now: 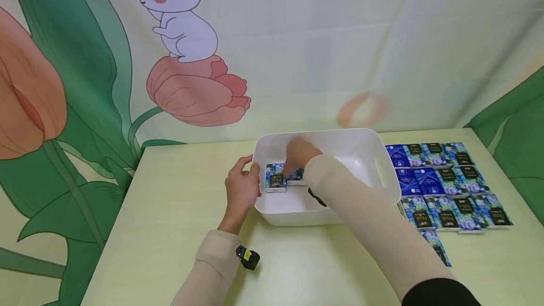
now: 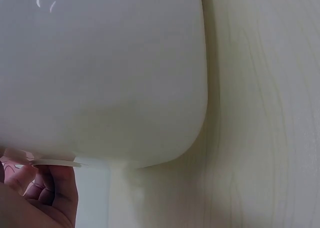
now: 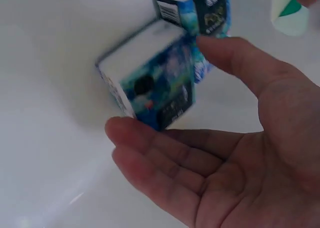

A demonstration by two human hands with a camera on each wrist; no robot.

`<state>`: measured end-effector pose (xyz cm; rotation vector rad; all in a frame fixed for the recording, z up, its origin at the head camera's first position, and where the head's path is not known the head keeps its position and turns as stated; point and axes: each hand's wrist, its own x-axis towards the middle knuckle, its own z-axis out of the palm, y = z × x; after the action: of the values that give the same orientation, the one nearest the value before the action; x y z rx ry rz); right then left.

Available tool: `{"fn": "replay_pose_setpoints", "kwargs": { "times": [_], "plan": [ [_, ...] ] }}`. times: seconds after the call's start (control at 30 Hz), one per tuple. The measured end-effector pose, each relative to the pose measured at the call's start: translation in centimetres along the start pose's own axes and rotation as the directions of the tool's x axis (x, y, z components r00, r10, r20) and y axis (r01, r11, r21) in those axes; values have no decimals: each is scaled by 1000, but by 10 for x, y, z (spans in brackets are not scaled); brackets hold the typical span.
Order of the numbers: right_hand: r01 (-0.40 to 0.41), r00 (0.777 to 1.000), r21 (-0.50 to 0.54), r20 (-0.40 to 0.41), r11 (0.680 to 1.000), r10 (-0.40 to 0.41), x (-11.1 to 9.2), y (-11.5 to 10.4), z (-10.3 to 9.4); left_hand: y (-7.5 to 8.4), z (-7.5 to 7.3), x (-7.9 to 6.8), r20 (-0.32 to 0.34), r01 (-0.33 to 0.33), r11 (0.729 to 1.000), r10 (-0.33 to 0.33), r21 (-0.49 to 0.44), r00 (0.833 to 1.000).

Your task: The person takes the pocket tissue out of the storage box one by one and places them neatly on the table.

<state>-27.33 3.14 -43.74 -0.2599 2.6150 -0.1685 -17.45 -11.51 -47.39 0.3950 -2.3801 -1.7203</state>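
A white plastic basket (image 1: pixel 297 218) stands on the table. My left hand (image 1: pixel 243 185) grips its left end, with curled fingers (image 2: pixel 64 190) at the rim in the left wrist view. Inside the basket, a blue floral tissue pack (image 1: pixel 276 177) with a black label lies at the left end. A second tissue pack (image 3: pixel 160 87) is right beside it, tilted in the right wrist view. My right hand (image 1: pixel 299 155) reaches into the basket around this second pack. Its thumb is at one edge and its loosely extended fingers (image 3: pixel 150 163) are at the opposite edge.
On the table right of the basket, several more tissue packs (image 1: pixel 448 181) lie in rows, some showing plain blue backs. One pack (image 1: pixel 436 247) sits apart at the front. Behind the table hangs a printed cloth (image 1: pixel 297 60) with flowers and a white animal.
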Motion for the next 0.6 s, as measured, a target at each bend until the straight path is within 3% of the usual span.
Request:
{"fn": "replay_pose_setpoints", "kwargs": {
  "times": [0.17,0.33,0.47,0.6],
  "plan": [
    [-36,998,63,-43,997,38,-6,-3,8,1,0,-1,6,-9,1000,9,-13,1000],
    [-6,998,45,-68,999,9,-15,9,9,3,3,-2,1,-27,1000,27,-5,1000],
    [21,996,-10,-85,1000,-22,-29,20,-9,3,3,-2,-3,-25,1000,25,11,1000],
    [75,990,-47,-114,996,-80,-62,35,-37,4,1,-2,-4,-17,999,17,28,1000]
  ]
}}
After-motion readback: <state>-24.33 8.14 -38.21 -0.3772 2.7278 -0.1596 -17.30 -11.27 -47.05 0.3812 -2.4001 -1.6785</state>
